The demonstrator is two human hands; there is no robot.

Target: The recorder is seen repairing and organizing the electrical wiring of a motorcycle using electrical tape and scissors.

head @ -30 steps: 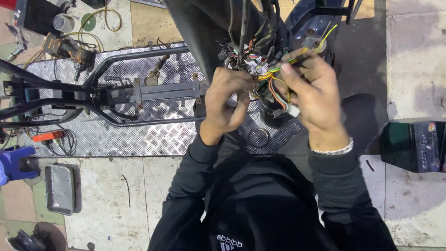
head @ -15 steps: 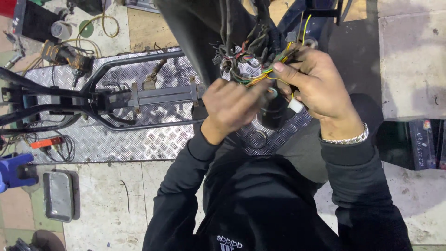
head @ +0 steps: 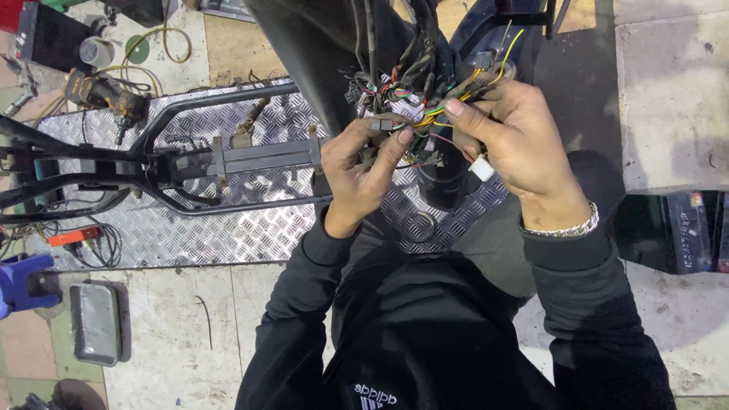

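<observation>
Hands work a wire bundle [head: 425,114] at far centre: left hand [head: 361,171] pinches a small connector [head: 382,123], right hand [head: 512,140] grips the coloured wires. Metal plate [head: 190,228] lies beneath on concrete floor [head: 668,76], black frame [head: 152,163] left, small tray [head: 95,323] near left.

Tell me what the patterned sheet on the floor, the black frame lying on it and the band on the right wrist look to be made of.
The sheet looks like bare metal tread plate: silvery, with a raised diamond pattern. The black frame seems to be painted steel tubing, judging by its round bars and dull dark coat. The wrist band looks like shiny silver-coloured metal links, though the exact metal cannot be told.
</observation>
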